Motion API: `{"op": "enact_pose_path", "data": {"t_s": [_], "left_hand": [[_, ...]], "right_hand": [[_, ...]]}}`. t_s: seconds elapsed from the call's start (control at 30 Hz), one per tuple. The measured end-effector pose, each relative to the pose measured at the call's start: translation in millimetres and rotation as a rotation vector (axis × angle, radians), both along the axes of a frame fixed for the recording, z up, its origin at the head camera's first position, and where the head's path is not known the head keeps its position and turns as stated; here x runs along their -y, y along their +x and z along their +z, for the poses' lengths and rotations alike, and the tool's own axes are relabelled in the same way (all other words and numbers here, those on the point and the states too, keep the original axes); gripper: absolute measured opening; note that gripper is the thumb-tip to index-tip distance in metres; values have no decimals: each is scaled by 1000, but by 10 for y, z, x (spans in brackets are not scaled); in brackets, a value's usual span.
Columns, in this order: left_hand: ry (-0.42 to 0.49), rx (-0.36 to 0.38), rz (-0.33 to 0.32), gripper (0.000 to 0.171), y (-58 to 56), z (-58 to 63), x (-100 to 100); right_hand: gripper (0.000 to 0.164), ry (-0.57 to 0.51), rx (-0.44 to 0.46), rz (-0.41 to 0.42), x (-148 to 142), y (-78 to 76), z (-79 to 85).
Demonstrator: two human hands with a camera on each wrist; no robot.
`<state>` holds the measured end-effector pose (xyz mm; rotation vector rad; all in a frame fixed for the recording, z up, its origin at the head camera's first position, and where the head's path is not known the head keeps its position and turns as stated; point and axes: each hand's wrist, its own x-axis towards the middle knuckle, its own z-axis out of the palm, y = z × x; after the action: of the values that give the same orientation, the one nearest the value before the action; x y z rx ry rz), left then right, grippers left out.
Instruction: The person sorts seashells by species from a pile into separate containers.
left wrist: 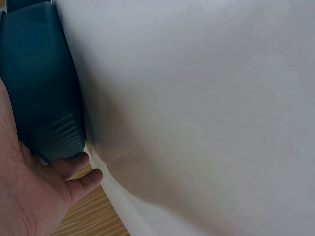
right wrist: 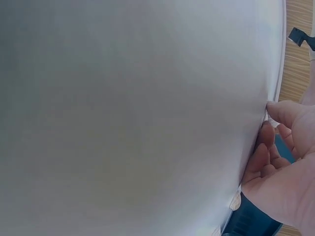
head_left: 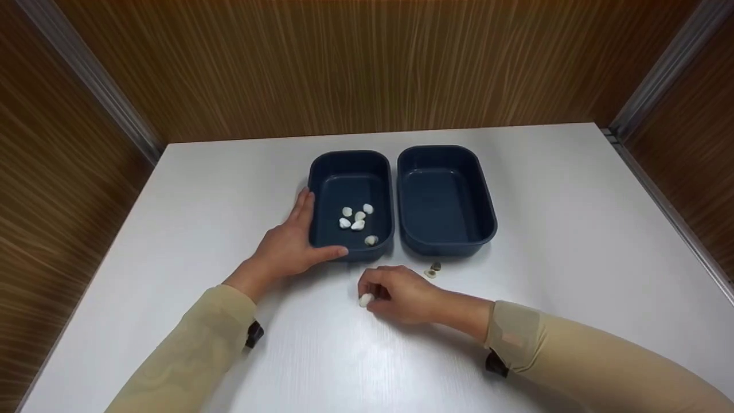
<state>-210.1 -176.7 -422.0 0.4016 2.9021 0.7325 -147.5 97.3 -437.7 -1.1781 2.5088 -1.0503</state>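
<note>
My left hand [head_left: 284,246] lies against the left dark blue box [head_left: 351,256]. Its straight fingers [head_left: 302,205] touch the left side and the thumb reaches along the front edge; the left wrist view also shows the hand [left wrist: 42,196] at the box wall [left wrist: 42,73]. Several small white seashells [head_left: 358,225] lie on that box's floor. Just in front of it, at the table surface, my right hand [head_left: 404,295] pinches a white seashell [head_left: 366,300] between thumb and fingers. In the right wrist view, the hand [right wrist: 290,152] mostly hides this shell.
A second dark blue box [head_left: 441,206] stands close on the right with nothing visible inside. Before it, on the white table [head_left: 550,229], lie a small dark shell [head_left: 436,266] and a pale one with a brown centre [head_left: 430,273]. Wood-grain panels [head_left: 367,69] enclose the back and sides.
</note>
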Motion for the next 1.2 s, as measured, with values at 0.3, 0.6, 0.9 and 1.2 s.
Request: {"op": "enact_pose_path", "data": {"t_s": [0.3, 0.6, 0.9, 1.2], "left_hand": [[-5, 5, -4, 142, 8, 16, -12], [-3, 3, -7, 140, 5, 22, -5], [3, -12, -15, 140, 1, 23, -1], [3, -19, -21, 140, -7, 18, -1]], "right_hand": [[18, 55, 38, 23, -49, -22, 80], [18, 60, 23, 57, -84, -28, 112], [18, 39, -22, 87, -137, -71, 342], [21, -69, -93, 40, -148, -256, 732]]}}
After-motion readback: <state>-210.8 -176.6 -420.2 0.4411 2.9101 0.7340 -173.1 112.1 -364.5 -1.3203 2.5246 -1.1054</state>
